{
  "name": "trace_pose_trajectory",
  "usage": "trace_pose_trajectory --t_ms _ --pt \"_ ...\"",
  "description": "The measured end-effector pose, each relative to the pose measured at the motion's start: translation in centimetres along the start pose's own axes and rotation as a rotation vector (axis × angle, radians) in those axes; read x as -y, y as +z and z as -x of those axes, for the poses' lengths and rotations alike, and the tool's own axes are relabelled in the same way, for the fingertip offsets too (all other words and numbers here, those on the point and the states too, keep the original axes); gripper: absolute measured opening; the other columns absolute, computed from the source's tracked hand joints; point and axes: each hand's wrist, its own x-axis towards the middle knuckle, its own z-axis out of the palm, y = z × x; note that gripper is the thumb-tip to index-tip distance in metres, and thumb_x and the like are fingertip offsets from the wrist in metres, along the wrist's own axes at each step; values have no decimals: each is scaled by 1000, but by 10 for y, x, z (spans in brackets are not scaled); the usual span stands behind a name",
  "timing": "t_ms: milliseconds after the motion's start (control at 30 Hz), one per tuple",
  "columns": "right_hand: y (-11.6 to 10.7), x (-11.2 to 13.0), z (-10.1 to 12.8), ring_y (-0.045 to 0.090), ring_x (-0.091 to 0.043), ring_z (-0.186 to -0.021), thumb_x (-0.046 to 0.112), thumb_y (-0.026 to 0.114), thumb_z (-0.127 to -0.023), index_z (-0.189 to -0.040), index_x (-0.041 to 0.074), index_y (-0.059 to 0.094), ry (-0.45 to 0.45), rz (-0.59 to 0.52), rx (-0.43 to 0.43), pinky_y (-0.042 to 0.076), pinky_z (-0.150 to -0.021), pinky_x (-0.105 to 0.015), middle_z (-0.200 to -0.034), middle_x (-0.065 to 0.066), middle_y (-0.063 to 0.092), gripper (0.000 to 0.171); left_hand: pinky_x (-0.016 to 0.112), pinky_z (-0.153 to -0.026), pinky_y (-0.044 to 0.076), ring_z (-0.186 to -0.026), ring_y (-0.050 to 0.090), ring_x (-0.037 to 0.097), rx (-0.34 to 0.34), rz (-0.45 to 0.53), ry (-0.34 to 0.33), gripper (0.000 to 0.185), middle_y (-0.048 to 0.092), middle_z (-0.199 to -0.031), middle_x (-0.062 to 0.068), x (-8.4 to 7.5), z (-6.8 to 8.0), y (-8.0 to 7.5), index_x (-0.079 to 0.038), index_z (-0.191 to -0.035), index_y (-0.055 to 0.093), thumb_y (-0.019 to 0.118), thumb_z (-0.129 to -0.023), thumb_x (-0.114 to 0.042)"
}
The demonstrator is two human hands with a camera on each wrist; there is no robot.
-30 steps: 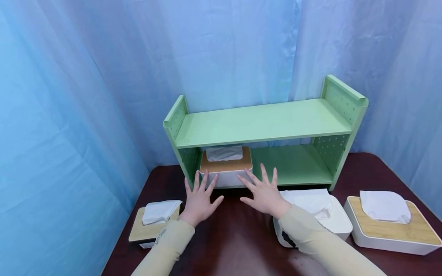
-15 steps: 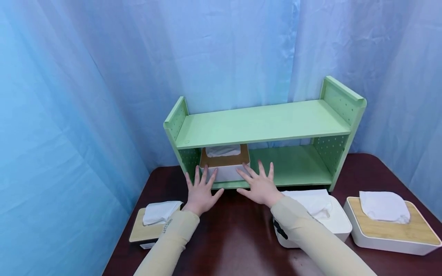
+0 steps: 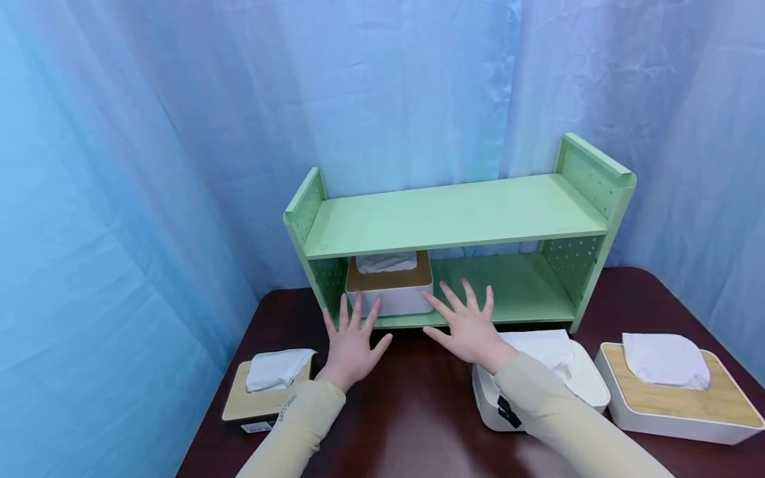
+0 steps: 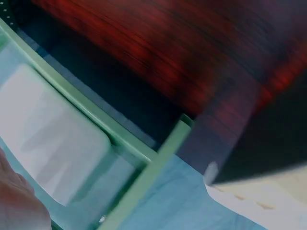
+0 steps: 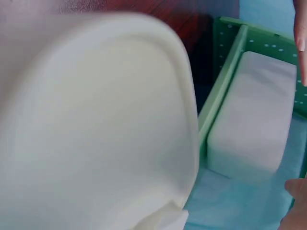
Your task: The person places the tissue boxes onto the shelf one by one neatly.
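A white tissue box (image 3: 399, 302) with a brown wooden lid and a tissue poking out sits on the lower level of the green shelf (image 3: 454, 214), at its left end. In front of the box my left hand (image 3: 349, 348) is spread, fingertips overlapping its front face in the head view. My right hand (image 3: 469, 332) is spread too, its index fingertip by the box's right front corner. Neither hand grips anything. From the left wrist, the box's white side (image 4: 57, 129) shows behind the shelf rail. In the right wrist view, the box (image 5: 254, 110) lies inside the shelf.
Left on the dark table (image 3: 412, 411) stands a tissue box with a pale wooden top (image 3: 254, 401). Under my right forearm is a white tissue box (image 3: 588, 382). Farther right stands a larger wood-topped tissue box (image 3: 687, 398). Blue curtains (image 3: 406, 86) hang behind.
The wood-lidded box slid deeper into the shelf as both hands pushed forward. Since then my right hand has drawn away to the right and my left hand has pulled back slightly.
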Motion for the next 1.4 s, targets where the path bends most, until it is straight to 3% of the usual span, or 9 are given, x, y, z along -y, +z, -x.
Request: trace_pose_trajectory --t_ms 300,500,667,867,1033,1200,1400 --pt "-19 -12 33 9 -48 -140 53 48 -93 -149 26 30 33 -106 -65 -5 -100 -73 -157 -14 18 65 71 -106 -3 -145 -6 41 -91 150 72 69 3 -159 17 -31 12 3 -26 -152 20 43 -95 -56" --pt "-32 -26 62 15 -47 -137 47 51 -94 -148 24 32 67 -174 -125 3 -100 -70 -156 -20 16 62 69 -107 -2 -144 -6 42 -89 262 105 71 -1 -158 20 -60 21 2 -27 -152 20 46 -93 -55" --pt "-36 -46 90 22 -50 -131 41 55 -93 -147 21 35 104 -208 -197 14 -95 -67 -153 -26 18 61 64 -111 4 -144 -7 41 -46 362 135 72 -8 -158 18 -84 30 7 -31 -152 16 48 -92 -55" --pt "-32 -71 115 27 -57 -122 36 61 -90 -143 17 39 155 -214 -289 24 -86 -70 -149 -31 22 60 61 -107 26 -143 2 45 -6 441 158 76 -3 -157 24 -111 36 21 -29 -152 18 54 -90 -53" --pt "-28 -90 131 24 -60 -123 32 63 -90 -144 13 38 188 -257 -322 25 -85 -71 -149 -34 17 63 55 -100 40 -142 7 45 65 500 170 79 -2 -155 26 -134 39 37 -30 -152 18 57 -88 -54" --pt "-18 -105 147 23 -63 -123 32 64 -89 -144 12 38 234 -269 -304 25 -86 -73 -148 -36 16 64 42 -94 48 -142 13 44 176 546 173 79 -4 -155 27 -151 40 51 -35 -152 16 57 -88 -55" --pt "-4 -115 158 17 -59 -131 32 67 -86 -144 9 37 262 -364 -196 28 -82 -75 -145 -39 17 68 38 -100 44 -138 27 44 244 584 152 80 2 -154 32 -162 41 59 -37 -151 17 60 -86 -54"
